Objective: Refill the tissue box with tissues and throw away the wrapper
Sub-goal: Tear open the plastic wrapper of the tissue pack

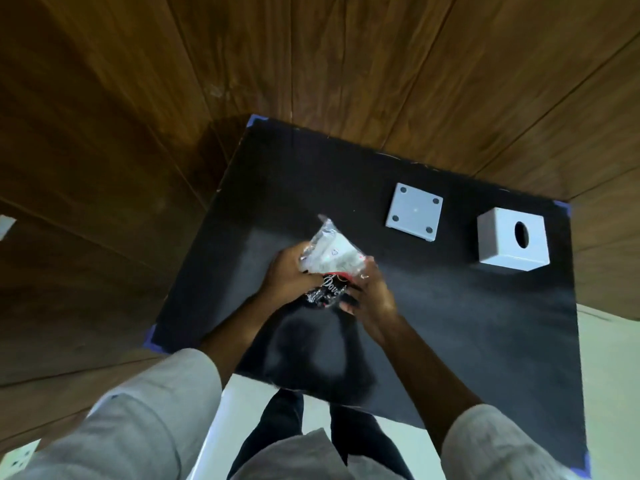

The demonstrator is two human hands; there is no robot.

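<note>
A pack of white tissues in a crinkly clear wrapper (329, 252) with red and black print is held above the middle of the black table (450, 323). My left hand (285, 275) grips the pack's left side and my right hand (372, 294) grips its lower right end. The white tissue box cover (512, 239), with an oval slot on top, stands at the far right of the table. Its flat white base plate (414, 212), with dark round feet facing up, lies to the left of the cover. Both are apart from my hands.
Wood-panelled walls (311, 64) close in behind and to the left of the table. Blue tape marks the table corners (254, 120). A pale floor (609, 358) shows at the right, and a wall socket (17, 460) sits low at the left.
</note>
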